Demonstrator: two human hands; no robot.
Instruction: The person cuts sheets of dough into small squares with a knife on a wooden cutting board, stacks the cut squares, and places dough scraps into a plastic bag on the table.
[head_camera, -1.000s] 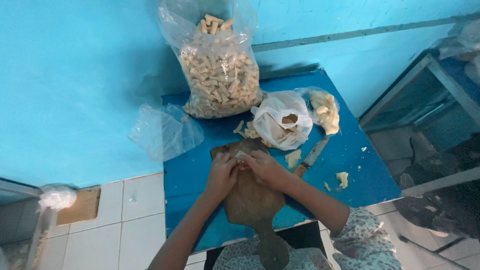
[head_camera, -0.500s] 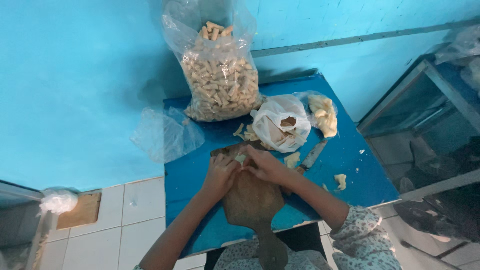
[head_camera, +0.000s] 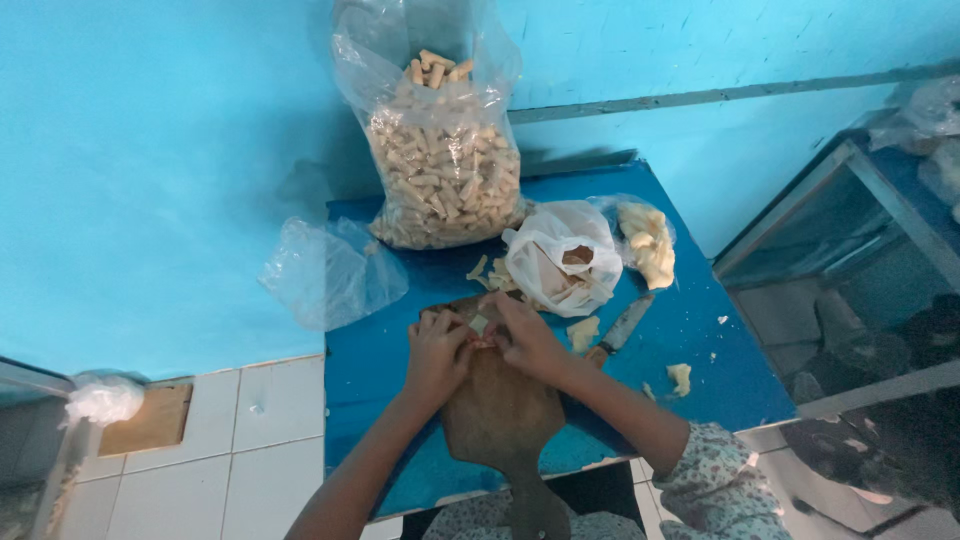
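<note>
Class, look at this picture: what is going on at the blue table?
A person is working with both bare hands over a wooden board on the blue table. The left hand and right hand meet at the board's far end, pinching a small pale piece between them. A knife lies untouched to the right. Behind stand a big clear bag of pale sticks, a white bag and an empty clear bag.
</note>
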